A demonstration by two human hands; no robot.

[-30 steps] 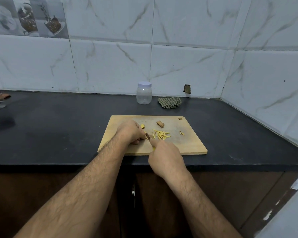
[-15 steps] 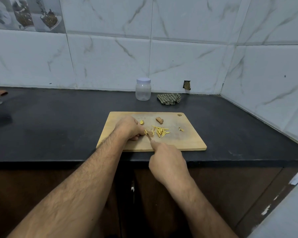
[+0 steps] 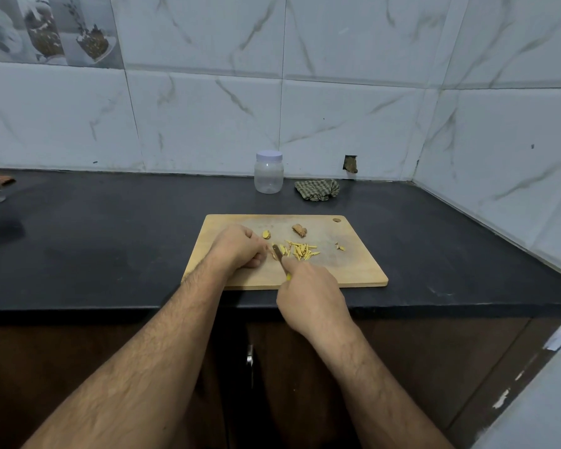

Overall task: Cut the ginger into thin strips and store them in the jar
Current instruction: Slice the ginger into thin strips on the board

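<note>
Knife down on the board, ginger under the blade.
Black tabletop [image 3: 110,241] carries the cutting board [image 3: 353,270]; on it, left hand [image 3: 237,246] curls over a ginger piece, right hand [image 3: 311,296] grips the knife [image 3: 280,257]. Strips [image 3: 300,249] lie beside the blade; the lidded jar [image 3: 269,172] stands behind the board.

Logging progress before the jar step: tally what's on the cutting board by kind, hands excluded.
Knife: 1
Pile of cut ginger strips: 1
Uncut ginger chunks: 2, a brown one and a small one
Scrap bits near the board's right side: 1 cluster
Total: 5
</note>
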